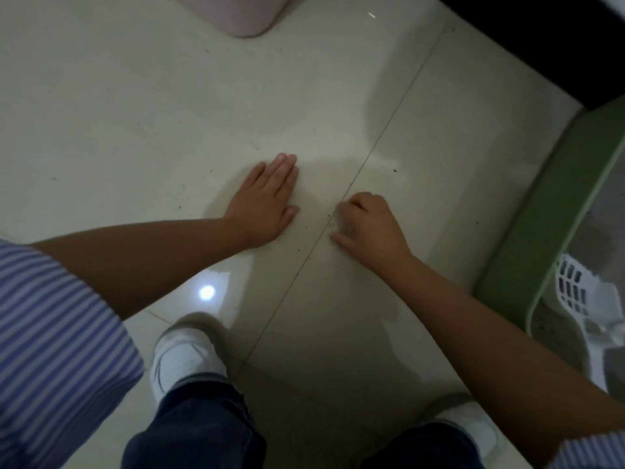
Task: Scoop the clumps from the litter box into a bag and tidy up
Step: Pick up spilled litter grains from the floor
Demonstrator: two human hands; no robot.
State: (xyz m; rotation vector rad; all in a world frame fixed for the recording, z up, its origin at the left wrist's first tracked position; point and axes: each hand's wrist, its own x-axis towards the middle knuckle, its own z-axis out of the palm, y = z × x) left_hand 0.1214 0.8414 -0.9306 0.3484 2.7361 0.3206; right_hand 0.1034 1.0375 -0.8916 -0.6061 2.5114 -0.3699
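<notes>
Scoop (575,292) in litter box (548,211), right of both hands

Tile floor (135,96) w/ scattered litter specks (394,170); green litter box (527,231) & pink bin (233,15) on it.

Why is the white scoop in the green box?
In. The white scoop rests inside the green litter box, on its litter. Why, cannot tell.

Two hands lie on the floor (135,106): the left hand (267,201) and the right hand (368,225). Two white shoes show, one (184,357) near the bottom edge, another (473,424). One green litter box (541,211) holds one white scoop (575,289); one pink bin (236,15) stands at the top edge.
</notes>
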